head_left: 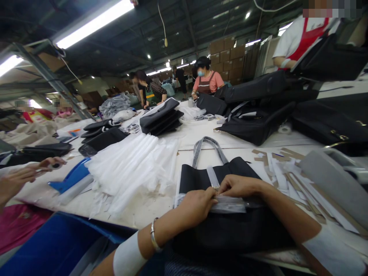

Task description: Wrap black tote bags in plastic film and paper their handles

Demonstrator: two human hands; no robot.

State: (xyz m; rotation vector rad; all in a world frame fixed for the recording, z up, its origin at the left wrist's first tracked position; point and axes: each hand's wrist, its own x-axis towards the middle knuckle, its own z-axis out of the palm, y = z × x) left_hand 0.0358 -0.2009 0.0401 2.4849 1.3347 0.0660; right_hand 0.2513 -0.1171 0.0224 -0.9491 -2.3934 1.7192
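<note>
A black handbag (195,176) with a grey-wrapped handle (198,147) lies at the table's front edge, close to my body. My left hand (198,205) and my right hand (237,186) meet at the middle of the bag, fingertips pinched together. Between them is a small gold-coloured metal fitting (215,188), mostly hidden by my fingers. A pale strip (212,175) runs down the bag to this fitting. Clear plastic film (230,205) lies across the bag just below my fingers.
White wrapping sheets (129,165) are piled left of the bag. Cardboard strips (304,191) and a grey block (336,184) lie right. Stacked black bags (161,117) stand further back. A neighbour's hands (25,174) hold a small roll at left. Several co-workers stand around.
</note>
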